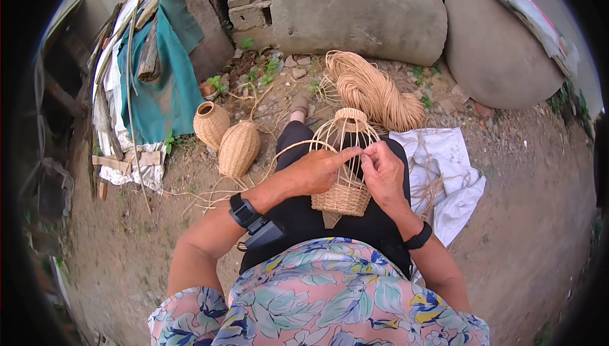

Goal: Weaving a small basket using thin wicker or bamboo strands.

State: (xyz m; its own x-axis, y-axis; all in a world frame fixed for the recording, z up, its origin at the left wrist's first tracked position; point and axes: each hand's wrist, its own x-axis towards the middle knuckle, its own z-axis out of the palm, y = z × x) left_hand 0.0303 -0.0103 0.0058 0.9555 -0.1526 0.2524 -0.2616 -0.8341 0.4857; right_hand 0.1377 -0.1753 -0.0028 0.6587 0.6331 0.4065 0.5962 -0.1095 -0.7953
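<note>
Touching a round, half-woven tan wicker basket [340, 200], the left hand [322, 171] has a grip whose hold I cannot tell; the right hand [385, 171] pinches its grip together.

Bright, diffuse daylight, soft shadows. My left hand [314, 171] and right hand [384, 175] read fairly sharp; fisheye bends edges, rim goes soft, corners black.
</note>
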